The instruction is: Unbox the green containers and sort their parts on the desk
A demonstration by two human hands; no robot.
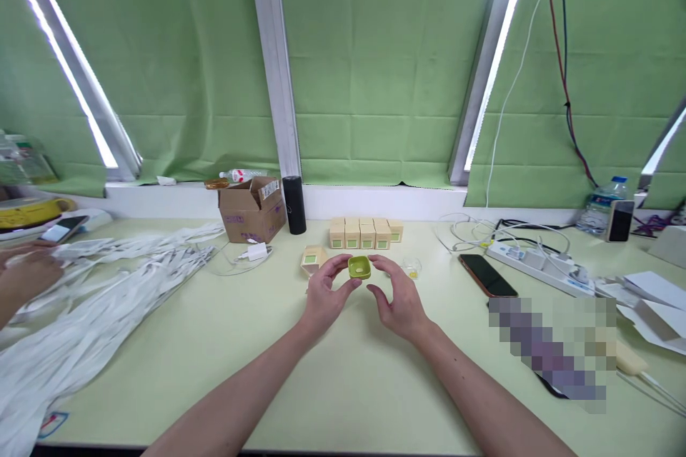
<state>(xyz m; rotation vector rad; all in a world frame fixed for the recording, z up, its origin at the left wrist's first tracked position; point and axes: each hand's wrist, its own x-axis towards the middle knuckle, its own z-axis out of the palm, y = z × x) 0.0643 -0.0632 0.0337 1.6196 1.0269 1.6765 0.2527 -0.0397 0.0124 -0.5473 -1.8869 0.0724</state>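
The small green case (359,268) is held just above the pale green tabletop (343,378), pinched at its left side by the left hand (326,298), whose grip is closed on it. The right hand (395,298) is kept half-open just beside it, apparently touching nothing. A handling or boxing step is judged in hand; a steady two-handed hold is called for. Behind are seen a loose cream box (313,258), a row of cream boxes (363,232), a cardboard carton (251,210), and green curtains (375,57).

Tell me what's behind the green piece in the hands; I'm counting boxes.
Behind the green piece, a row of small beige boxes stands. Five show; any behind them are hidden.
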